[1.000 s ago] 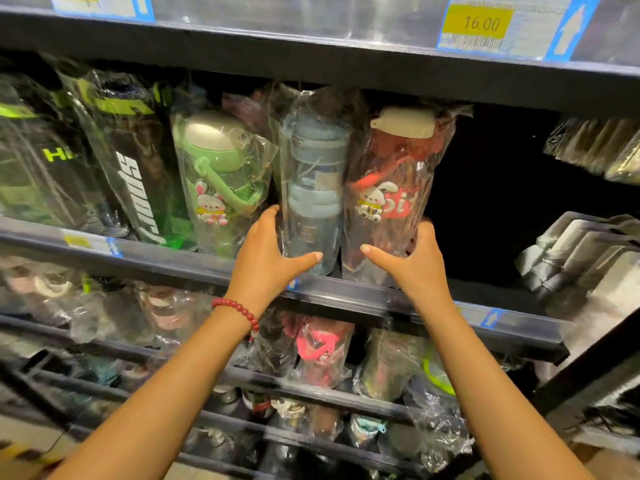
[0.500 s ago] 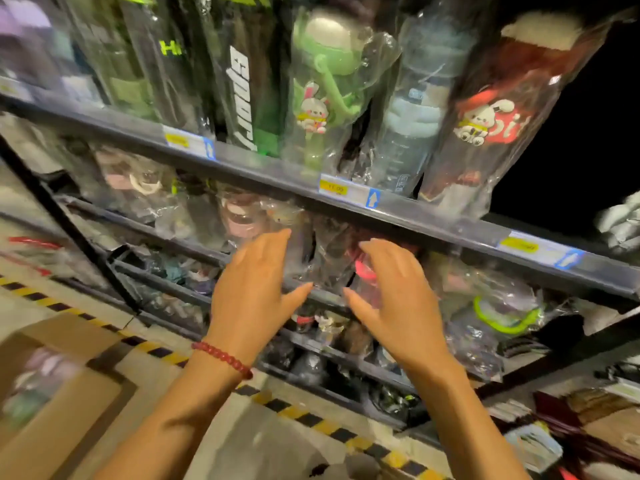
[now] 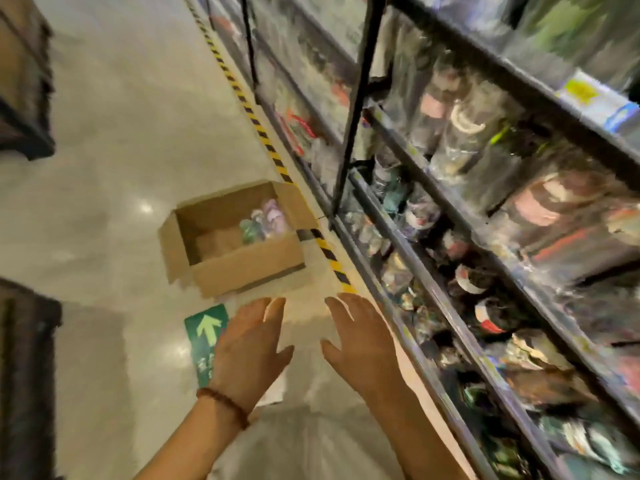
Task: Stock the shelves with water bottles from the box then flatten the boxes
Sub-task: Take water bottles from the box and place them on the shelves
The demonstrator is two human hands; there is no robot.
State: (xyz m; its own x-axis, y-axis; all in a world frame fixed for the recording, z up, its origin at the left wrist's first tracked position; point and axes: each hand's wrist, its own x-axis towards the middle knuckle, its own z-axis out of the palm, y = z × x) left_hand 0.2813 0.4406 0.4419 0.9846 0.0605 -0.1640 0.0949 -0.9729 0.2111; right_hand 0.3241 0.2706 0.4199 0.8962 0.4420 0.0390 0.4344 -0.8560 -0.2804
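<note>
The shiny pale floor [image 3: 114,168] holds an open brown box [image 3: 239,268], a green arrow sticker [image 3: 204,327] and a yellow-and-black stripe [image 3: 263,133]. Beside the stripe, the dark shelves [image 3: 450,244] carry blurry wrapped things, maybe bottles.

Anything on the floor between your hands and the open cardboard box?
In the head view, only bare glossy floor separates the left hand and right hand from the open brown cardboard box.

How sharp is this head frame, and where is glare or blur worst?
Head view: heavy motion blur smears the shelves; the box and both hands, left and right, stay readable; ceiling lights glare off the glossy floor.
</note>
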